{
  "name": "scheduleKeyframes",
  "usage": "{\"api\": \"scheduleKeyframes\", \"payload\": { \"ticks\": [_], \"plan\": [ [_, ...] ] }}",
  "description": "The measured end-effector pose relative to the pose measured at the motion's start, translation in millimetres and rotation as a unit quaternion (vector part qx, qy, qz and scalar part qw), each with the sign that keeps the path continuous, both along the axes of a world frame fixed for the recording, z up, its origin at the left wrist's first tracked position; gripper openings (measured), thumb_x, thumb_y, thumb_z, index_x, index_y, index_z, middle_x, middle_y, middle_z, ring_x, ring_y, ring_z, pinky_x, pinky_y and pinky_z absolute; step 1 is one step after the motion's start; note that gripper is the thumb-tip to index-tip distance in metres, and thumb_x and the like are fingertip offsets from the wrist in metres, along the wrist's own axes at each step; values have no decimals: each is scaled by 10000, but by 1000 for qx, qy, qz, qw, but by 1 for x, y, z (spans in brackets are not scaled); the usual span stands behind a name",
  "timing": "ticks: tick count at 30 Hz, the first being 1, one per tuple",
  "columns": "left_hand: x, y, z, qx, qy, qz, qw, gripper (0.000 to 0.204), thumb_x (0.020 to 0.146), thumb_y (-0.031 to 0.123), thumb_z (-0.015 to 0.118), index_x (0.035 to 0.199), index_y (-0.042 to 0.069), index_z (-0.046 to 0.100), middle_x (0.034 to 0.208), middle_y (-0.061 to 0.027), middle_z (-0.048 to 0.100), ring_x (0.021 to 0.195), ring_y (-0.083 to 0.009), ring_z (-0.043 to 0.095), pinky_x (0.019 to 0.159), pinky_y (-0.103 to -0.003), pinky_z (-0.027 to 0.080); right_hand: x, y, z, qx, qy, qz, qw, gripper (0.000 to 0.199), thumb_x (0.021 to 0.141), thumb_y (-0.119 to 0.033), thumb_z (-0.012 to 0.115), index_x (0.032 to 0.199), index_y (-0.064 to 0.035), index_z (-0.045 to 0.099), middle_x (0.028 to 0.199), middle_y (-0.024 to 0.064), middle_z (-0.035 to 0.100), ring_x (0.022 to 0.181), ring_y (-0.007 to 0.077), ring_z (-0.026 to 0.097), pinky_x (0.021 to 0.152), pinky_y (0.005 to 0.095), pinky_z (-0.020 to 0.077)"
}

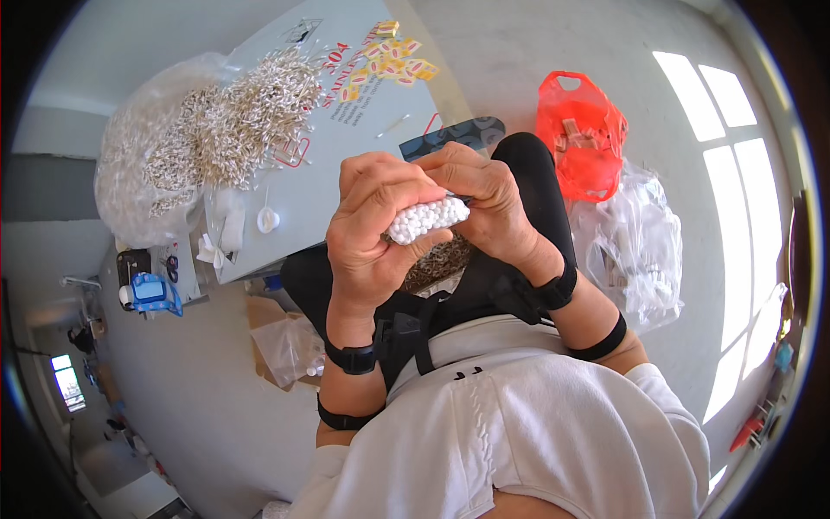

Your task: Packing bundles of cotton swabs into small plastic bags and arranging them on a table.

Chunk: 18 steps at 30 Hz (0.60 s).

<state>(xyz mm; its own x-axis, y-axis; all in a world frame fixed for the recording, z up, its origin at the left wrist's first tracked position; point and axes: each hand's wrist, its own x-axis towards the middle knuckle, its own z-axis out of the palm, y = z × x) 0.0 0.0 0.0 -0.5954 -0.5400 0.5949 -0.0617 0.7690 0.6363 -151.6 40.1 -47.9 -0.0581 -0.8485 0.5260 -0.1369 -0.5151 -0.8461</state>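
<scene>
A tight bundle of cotton swabs [428, 221] is held up in front of my lap, its white cotton tips packed together and facing me. My left hand [372, 208] is closed around its left side, with the thumb underneath. On the other side, my right hand [493, 199] pinches the bundle's right end with curled fingers. The sticks behind the tips are hidden by my hands. On the table, beyond my left hand, lies a large loose heap of cotton swabs [268, 112], spilling from a clear plastic bag [125, 169].
Small yellow-and-white packets [393, 65] lie scattered on the grey table [346, 164]. A white ring-shaped item [268, 220] rests near its front edge. To the right are a red plastic bag [584, 130] and a clear bag [640, 251]; a cardboard box [268, 346] sits below the table.
</scene>
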Motion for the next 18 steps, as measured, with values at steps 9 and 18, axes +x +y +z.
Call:
{"api": "scheduleKeyframes", "payload": {
  "ticks": [9, 18],
  "plan": [
    [-9, 6, 2, -91, -7, 52, 994, 340, 586, 167, 804, 872, 57, 659, 868, -40, 617, 871, -257, 508, 775, -335, 452, 4, 5, 5, -20, -1, -19, 1000, 261, 641, 46, 695, 893, -5, 653, 932, 107, 656, 865, 261, 601, 746, 333, 485],
    [4, 1, 9, -65, -8, 31, 997, 303, 637, 208, 793, 860, 48, 663, 852, -32, 637, 871, -256, 530, 785, -334, 448, -2, 3, 3, -14, -22, -29, 999, 244, 661, 15, 717, 899, -14, 669, 930, 104, 659, 883, 246, 616, 741, 317, 497]
  ]
}}
